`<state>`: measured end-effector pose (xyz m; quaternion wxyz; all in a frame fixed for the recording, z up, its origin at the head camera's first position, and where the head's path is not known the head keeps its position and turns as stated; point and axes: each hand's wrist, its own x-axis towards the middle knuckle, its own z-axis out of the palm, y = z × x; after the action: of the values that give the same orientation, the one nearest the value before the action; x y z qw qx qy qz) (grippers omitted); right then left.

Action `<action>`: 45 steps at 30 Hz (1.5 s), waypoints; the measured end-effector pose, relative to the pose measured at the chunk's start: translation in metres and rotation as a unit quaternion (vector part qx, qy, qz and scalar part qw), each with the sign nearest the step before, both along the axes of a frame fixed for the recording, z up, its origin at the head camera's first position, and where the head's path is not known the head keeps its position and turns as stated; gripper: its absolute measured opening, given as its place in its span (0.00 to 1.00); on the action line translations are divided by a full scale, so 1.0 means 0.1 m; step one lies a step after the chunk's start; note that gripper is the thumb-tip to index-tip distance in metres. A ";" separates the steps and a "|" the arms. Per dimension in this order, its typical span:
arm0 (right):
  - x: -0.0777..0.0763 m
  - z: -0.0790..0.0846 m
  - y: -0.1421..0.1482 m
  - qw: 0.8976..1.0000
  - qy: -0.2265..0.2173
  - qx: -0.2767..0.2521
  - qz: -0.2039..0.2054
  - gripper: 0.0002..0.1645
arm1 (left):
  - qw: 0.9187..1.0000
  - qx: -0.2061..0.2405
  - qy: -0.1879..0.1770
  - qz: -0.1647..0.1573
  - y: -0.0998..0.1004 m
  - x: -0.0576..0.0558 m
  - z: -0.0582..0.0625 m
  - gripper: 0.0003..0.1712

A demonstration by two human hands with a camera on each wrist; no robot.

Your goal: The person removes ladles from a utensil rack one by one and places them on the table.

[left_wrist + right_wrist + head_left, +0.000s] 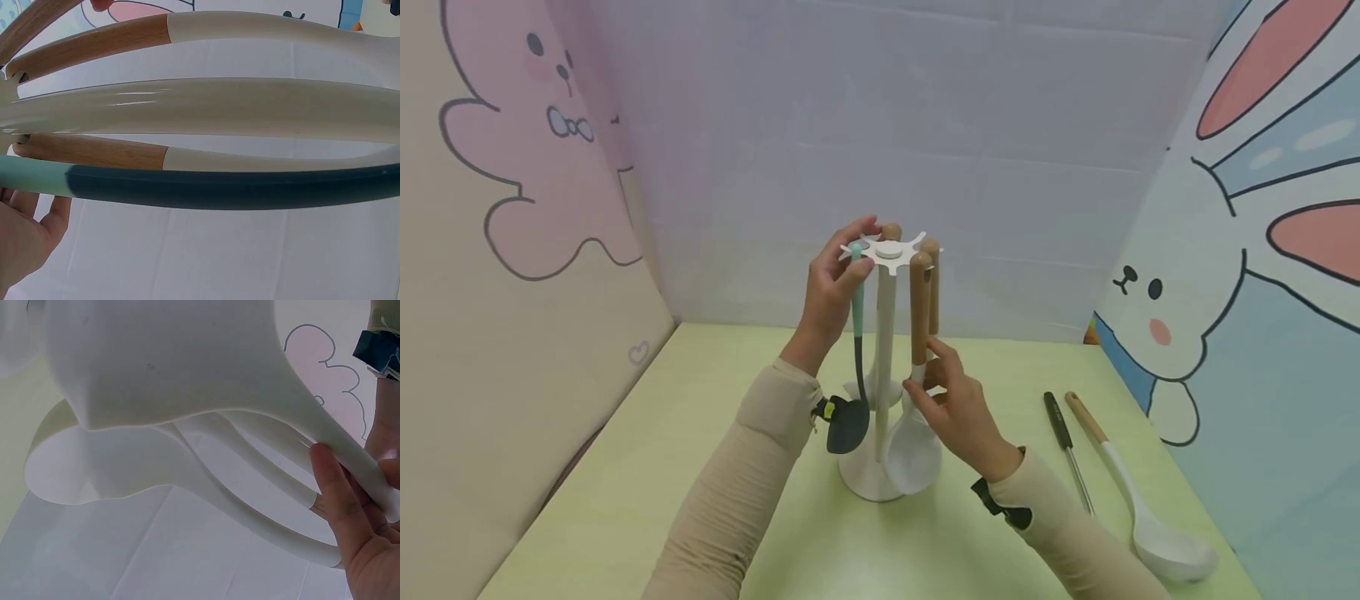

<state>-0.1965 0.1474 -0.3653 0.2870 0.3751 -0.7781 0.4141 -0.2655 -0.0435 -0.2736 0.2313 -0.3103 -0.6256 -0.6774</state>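
A white utensil rack (886, 350) with a hooked top stands on the table. My left hand (831, 292) grips its top, the thumb lying across the mint handle of a dark ladle (848, 425) hanging there. Lower down at the right, my right hand (958, 408) holds a white ladle (914, 458) by its neck, between thumb and fingers. That ladle's wooden handle (920, 308) reaches up to the rack's top. In the right wrist view, the fingers (340, 494) lie along the neck below the broad white bowl (169, 362). Another wooden-handled utensil (100, 465) hangs behind it.
More wooden handles (933, 287) hang at the rack's back. On the table's right side lie a black-handled utensil with a metal shaft (1060, 423) and a white ladle with a wooden handle (1172, 550). Fabric-covered walls (925, 125) enclose the back and sides.
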 end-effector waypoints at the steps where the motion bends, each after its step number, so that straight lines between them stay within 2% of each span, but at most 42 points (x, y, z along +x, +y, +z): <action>1: 0.00 -0.01 0.00 1.000 0.000 0.000 0.001 0.42 | 1.000 -0.001 -0.001 0.000 0.00 0.00 -0.01 0.45; 10: 0.01 -0.04 0.01 1.000 0.004 -0.001 0.007 0.41 | 1.000 0.000 0.003 -0.004 0.00 0.01 -0.03 0.45; 26: 0.04 0.06 -0.02 1.000 0.016 -0.014 0.015 0.39 | 1.000 -0.006 0.009 -0.003 -0.03 -0.02 -0.01 0.41; 45: 0.09 0.12 0.02 1.000 0.012 -0.009 -0.003 0.40 | 1.000 -0.008 0.001 -0.015 -0.04 -0.03 0.02 0.42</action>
<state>-0.1873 0.1497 -0.3537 0.3010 0.3757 -0.7718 0.4154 -0.2681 -0.0472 -0.2718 0.2192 -0.3217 -0.6263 -0.6755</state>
